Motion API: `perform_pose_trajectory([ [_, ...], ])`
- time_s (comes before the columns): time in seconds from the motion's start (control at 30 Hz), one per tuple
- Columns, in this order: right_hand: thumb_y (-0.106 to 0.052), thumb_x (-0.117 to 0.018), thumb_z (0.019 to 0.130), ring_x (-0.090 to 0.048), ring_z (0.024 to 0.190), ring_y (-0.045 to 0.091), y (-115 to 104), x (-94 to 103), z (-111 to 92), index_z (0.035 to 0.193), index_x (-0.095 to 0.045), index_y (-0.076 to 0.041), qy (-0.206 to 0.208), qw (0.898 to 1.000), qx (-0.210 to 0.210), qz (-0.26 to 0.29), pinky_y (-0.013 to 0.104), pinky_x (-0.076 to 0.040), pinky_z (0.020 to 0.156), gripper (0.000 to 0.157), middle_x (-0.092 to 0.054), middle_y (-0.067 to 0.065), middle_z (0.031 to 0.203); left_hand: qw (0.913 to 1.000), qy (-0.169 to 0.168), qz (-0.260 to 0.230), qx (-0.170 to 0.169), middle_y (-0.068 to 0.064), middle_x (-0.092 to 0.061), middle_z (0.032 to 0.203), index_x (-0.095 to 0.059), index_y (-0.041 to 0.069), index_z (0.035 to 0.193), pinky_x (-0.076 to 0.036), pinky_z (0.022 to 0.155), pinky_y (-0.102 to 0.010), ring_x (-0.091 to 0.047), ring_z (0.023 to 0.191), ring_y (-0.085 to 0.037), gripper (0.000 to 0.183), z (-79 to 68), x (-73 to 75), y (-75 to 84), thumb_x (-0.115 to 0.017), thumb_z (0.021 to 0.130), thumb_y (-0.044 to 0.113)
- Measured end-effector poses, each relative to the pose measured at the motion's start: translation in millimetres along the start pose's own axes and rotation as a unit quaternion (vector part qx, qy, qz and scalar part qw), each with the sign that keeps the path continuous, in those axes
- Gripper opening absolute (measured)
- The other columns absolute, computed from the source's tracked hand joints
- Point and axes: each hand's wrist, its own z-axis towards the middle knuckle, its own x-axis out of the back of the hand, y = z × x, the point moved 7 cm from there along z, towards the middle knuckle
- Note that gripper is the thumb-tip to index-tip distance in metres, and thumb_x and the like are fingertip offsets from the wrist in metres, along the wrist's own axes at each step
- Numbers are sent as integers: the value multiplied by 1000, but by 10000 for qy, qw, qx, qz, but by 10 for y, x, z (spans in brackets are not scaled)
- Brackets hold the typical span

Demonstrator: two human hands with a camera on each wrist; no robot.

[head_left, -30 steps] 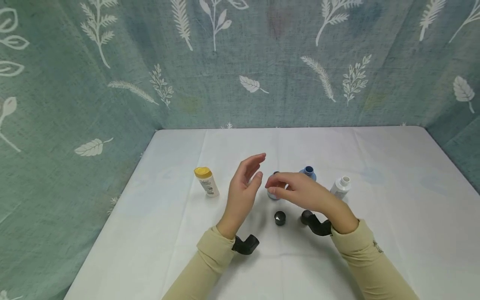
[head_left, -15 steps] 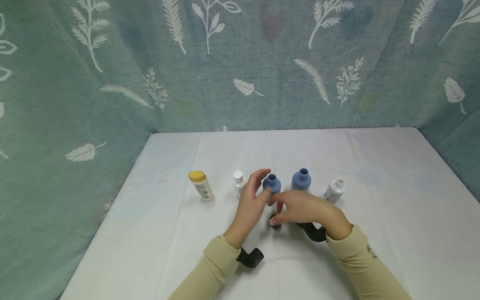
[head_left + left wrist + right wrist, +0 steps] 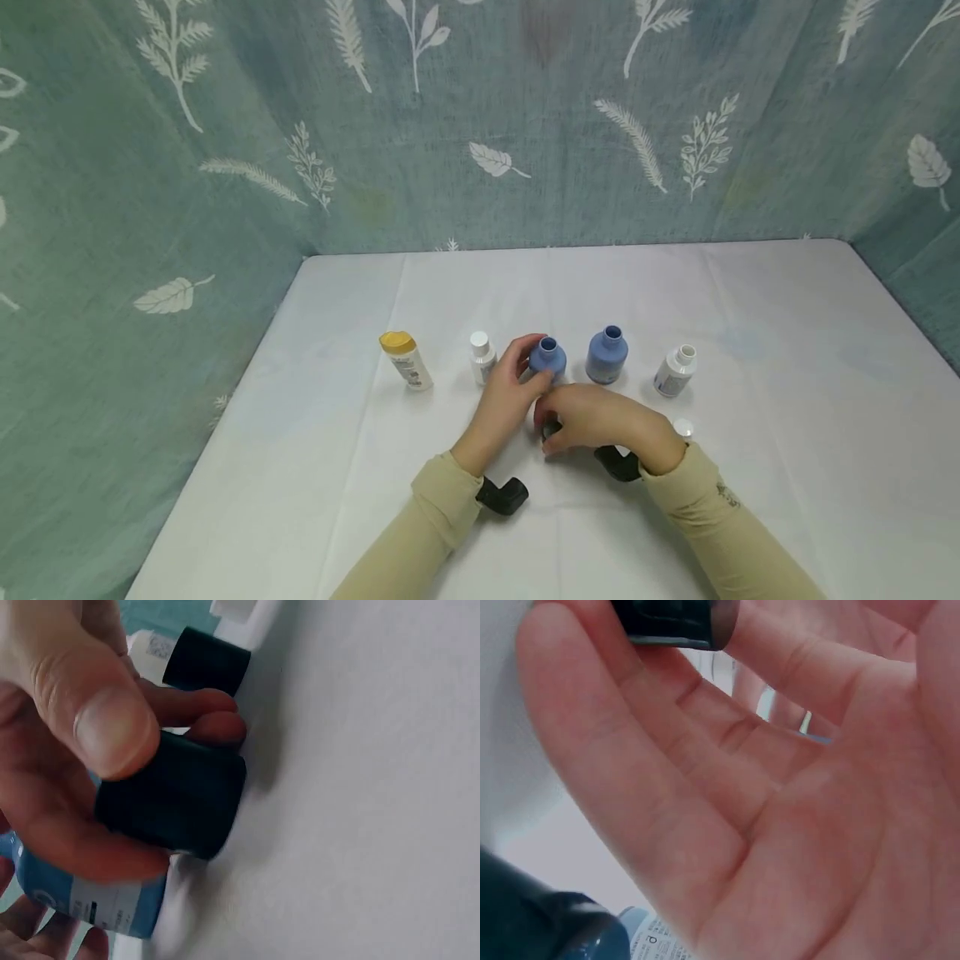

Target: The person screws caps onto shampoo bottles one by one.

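Pinching a black cap (image 3: 176, 799) between thumb and fingers, the right hand (image 3: 588, 413) is near the blue bottle (image 3: 548, 357), round which the left hand (image 3: 506, 406) curls. This bottle has no cap yet; right of the grip, a second blue bottle (image 3: 607, 358) and a white bottle (image 3: 674, 373) also have none; leftward, the yellow-capped bottle (image 3: 407, 362) is closed.

The black cap (image 3: 184, 799) near the centre of the left-wrist view looks like smooth, hard plastic; at the top of the right-wrist view its edge catches a glossy streak. The blue bottle (image 3: 548, 359) at mid-frame in the head view seems smooth plastic with a soft sheen, its label (image 3: 105, 904) papery. At centre left, the yellow lid (image 3: 397, 342) looks like shiny plastic. The worktop (image 3: 637, 533) shows a matt, lightly creased cloth-like surface; the backdrop (image 3: 435, 208) above is matt woven cloth.
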Motion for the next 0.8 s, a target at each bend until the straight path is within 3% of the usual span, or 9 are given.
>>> perform_pose_trajectory([
  [0.17, -17, -69, 75, -52, 72, 6, 19, 53, -17, 90, -65, -16, -85, 9994, 223, 257, 24, -43, 67, 16, -58, -12, 82, 9986, -210, 310, 382, 7, -52, 119, -51, 25, 121, -37, 93, -29, -47, 111, -10, 42, 92, -11, -73, -62, 82, 35],
  [0.33, -14, -63, 81, -56, 61, 6, 67, 143, -51, 96, -62, -12, -86, 9971, 66, 752, 24, -45, 60, 16, -58, -10, 76, 9961, -370, 714, 363, 12, -56, 111, -57, 32, 111, -39, 89, -29, -50, 104, -4, 30, 147, 18, -54, -62, 82, 37],
  [0.5, -18, -64, 80, -57, 74, 6, 131, 347, -140, 101, -59, -15, 212, 9967, -225, 749, 27, -45, 65, 22, -59, -11, 87, 9968, -423, 643, 233, 16, -57, 107, -59, 33, 108, -40, 88, -26, -50, 102, -1, 26, 172, 24, -69, -62, 82, 38],
  [0.63, -20, -64, 81, -56, 84, 6, 141, 577, -259, 107, -59, -21, 810, 9942, -104, 698, 28, -45, 69, 27, -57, -11, 98, 9974, -391, 590, 140, 16, -57, 108, -59, 33, 109, -41, 87, -27, -51, 103, -2, 28, 179, 11, -69, -60, 83, 39],
  [0.8, -24, -65, 82, -58, 79, 7, 157, 795, -361, 113, -59, -25, 1867, 9780, 81, 931, 28, -47, 66, 31, -57, -11, 98, 9970, -356, 625, 275, 14, -57, 108, -59, 30, 109, -41, 86, -30, -51, 102, -5, 29, 184, 4, -127, -63, 81, 36],
])
